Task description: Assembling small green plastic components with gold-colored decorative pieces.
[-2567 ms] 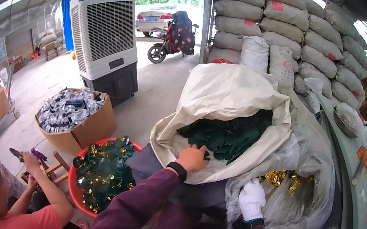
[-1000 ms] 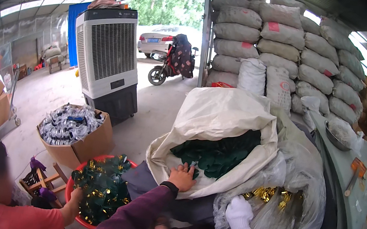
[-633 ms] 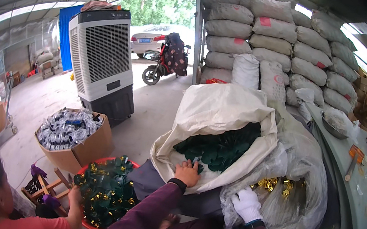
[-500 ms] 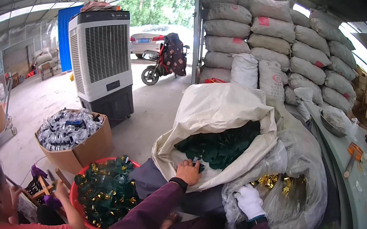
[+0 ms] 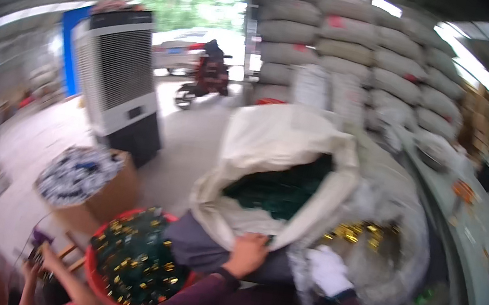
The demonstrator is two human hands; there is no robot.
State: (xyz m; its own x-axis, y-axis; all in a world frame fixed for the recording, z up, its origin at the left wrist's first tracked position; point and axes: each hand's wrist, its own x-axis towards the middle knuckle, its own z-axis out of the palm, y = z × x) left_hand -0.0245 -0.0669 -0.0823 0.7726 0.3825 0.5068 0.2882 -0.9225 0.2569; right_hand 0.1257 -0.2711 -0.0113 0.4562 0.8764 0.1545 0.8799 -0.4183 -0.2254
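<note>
A cream woven sack (image 5: 285, 120) stands wide-mouthed before me, with dark green glossy pieces (image 5: 274, 186) inside. My bare left hand (image 5: 248, 253) is at the sack's near lip, fingers curled together, and a small dark green piece (image 5: 270, 240) shows at its fingertips. To the right, a clear plastic bag (image 5: 413, 245) holds shiny gold pieces (image 5: 351, 232). My right hand (image 5: 328, 271), in a white glove, is at that bag's near left edge with its fingers bent; whatever they pinch is hidden and blurred.
A red tub (image 5: 96, 283) of green and gold pieces stands at lower left, beside a seated person (image 5: 72, 292). Behind are a carton (image 5: 98, 193) of clear-wrapped items and an air cooler (image 5: 120, 67). Stacked sacks (image 5: 346, 50) rise at the back; a long table (image 5: 457, 233) runs along the right.
My left hand has drawn back from the green pieces toward me, to the sack's near lip, with a green piece at its fingertips. My gloved hand stays by the plastic bag. The view has shifted.
</note>
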